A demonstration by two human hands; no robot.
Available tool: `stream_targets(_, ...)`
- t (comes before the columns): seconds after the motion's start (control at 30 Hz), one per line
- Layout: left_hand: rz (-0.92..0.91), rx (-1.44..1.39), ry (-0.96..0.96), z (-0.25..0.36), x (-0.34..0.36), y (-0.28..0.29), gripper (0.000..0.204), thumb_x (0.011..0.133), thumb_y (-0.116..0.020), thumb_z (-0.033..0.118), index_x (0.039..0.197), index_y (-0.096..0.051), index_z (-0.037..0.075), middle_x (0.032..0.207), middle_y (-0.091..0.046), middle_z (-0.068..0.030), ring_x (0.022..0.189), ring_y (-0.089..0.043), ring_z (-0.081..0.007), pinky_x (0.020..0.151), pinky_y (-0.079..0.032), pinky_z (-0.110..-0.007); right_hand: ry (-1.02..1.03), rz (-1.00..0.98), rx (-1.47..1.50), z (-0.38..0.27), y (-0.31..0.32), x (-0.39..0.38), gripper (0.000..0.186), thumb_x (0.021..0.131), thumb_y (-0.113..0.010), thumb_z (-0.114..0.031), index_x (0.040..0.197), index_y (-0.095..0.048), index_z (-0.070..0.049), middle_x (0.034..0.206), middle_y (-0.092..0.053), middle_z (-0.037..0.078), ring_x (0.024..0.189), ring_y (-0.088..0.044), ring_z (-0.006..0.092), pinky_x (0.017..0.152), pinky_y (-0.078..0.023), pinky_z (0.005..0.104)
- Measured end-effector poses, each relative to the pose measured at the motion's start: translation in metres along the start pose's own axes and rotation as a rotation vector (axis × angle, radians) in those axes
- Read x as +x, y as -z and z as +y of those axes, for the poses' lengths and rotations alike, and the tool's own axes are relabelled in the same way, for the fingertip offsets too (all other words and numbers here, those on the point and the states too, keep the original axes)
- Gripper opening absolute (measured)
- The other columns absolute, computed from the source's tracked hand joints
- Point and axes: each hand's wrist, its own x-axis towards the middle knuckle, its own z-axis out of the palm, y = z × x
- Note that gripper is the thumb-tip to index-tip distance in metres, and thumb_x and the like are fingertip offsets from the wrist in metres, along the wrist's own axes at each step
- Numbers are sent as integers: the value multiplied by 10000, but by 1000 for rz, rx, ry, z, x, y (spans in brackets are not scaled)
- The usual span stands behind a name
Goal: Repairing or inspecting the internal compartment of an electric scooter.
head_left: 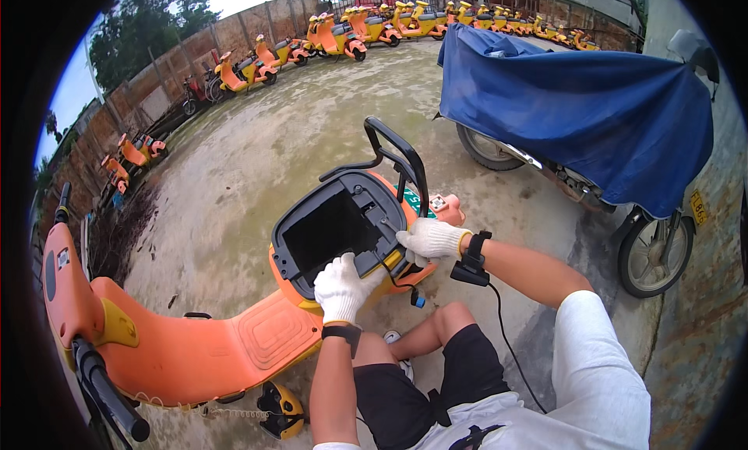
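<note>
An orange-and-yellow electric scooter [195, 349] stands before me, its dark under-seat compartment [300, 282] exposed. My left hand [341, 288], in a white knit glove, rests at the near rim with its thumb spread to the right. My right hand [433, 240], gloved alike, is at the compartment's right rim, below the black grab bar [417, 165]. Its fingers are curled, and whatever they hold is hidden. A black cable with a blue-tipped connector [419, 301] hangs over the near side between my hands. The compartment's inside is too dark to make out.
A motorcycle [658, 251] under a blue cover [569, 115] stands right, beside a wall. Orange-and-yellow scooters [335, 38] line the far brick wall. A yellow-and-black helmet [282, 411] lies by the scooter's near side. Handlebars [101, 388] reach toward the lower left.
</note>
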Motion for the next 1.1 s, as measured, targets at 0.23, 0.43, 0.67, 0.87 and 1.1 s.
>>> stream_targets(0.23,105,-17,-24,-15,-4,-12,456,800,-746,471,1084,-723,116,932,-740,-139,881,-726,-324,787,-584,-409,-182,-138,1266,-47,-85,50,241,1048,-444,-218,1010,-580,-22,832,-681,128,506,-542,142,411,-446,266)
stream_targets(0.43,70,10,47,-1,1,-8,429,741,-800,491,917,-747,104,861,-744,-141,829,-736,-337,726,-592,-428,-51,-236,1541,-43,-87,76,226,1082,-427,-194,1088,-544,0,1137,-654,202,712,-618,150,577,-541,263)
stream_targets(0.67,220,-607,69,-54,4,-59,442,686,-840,491,895,-725,119,886,-726,-97,844,-716,-315,760,-576,-409,336,-237,950,-50,-71,12,307,1015,-572,-223,1206,-627,11,961,-726,83,644,-628,97,526,-504,252)
stream_targets(0.87,64,76,30,-8,4,-22,541,734,-792,442,1136,-695,94,1071,-710,-134,980,-701,-310,844,-561,-434,375,-117,547,-9,-61,-40,298,1005,-550,-245,1158,-645,-8,871,-686,48,747,-639,128,673,-521,291)
stream_targets(1.1,45,85,8,16,-2,3,706,746,-784,586,1207,-685,61,1089,-731,-158,994,-710,-326,878,-562,-421,336,139,286,37,-21,-35,361,1014,-497,-307,1157,-685,-34,951,-711,84,848,-666,214,808,-527,347)
